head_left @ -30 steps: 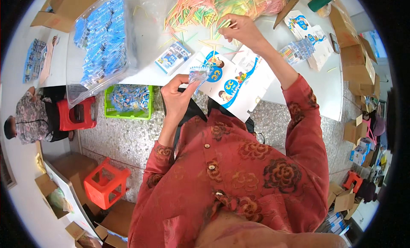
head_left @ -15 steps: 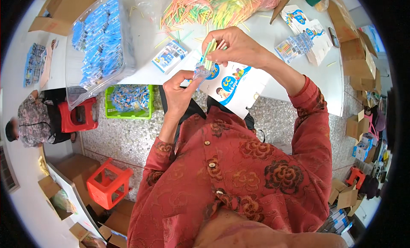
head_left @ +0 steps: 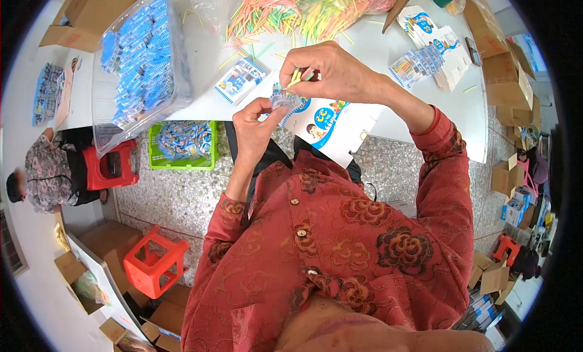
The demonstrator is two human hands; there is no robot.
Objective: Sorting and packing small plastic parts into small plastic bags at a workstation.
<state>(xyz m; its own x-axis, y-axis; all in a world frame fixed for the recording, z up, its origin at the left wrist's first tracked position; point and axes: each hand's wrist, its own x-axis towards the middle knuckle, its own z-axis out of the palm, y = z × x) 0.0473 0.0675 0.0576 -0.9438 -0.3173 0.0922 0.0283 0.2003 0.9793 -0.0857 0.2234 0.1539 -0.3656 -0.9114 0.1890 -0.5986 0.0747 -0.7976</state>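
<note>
My left hand [head_left: 256,125] pinches a small clear-and-blue plastic packet [head_left: 283,99] at the table's near edge. Just above it, my right hand [head_left: 334,73] grips several short thin coloured sticks [head_left: 296,77], yellow, green and pink, their lower ends close to the packet's top. Whether they have entered it is hard to see. Beneath both hands lies a flattened white printed carton [head_left: 325,126]. A blue-and-white packet [head_left: 240,80] rests to the left of my hands. Further off is a large heap of loose coloured sticks [head_left: 267,12].
A clear bin [head_left: 182,79] heaped with blue packets stands at left. More packets [head_left: 416,67] and cartons [head_left: 452,57] lie at right. Below the table edge sits a green crate [head_left: 182,166]. Red stools [head_left: 155,261] stand on the floor; another person [head_left: 45,173] is at far left.
My right hand has lowered and turned, bringing the sticks from upright above the packet to a slant near its mouth. My left hand has barely moved.
</note>
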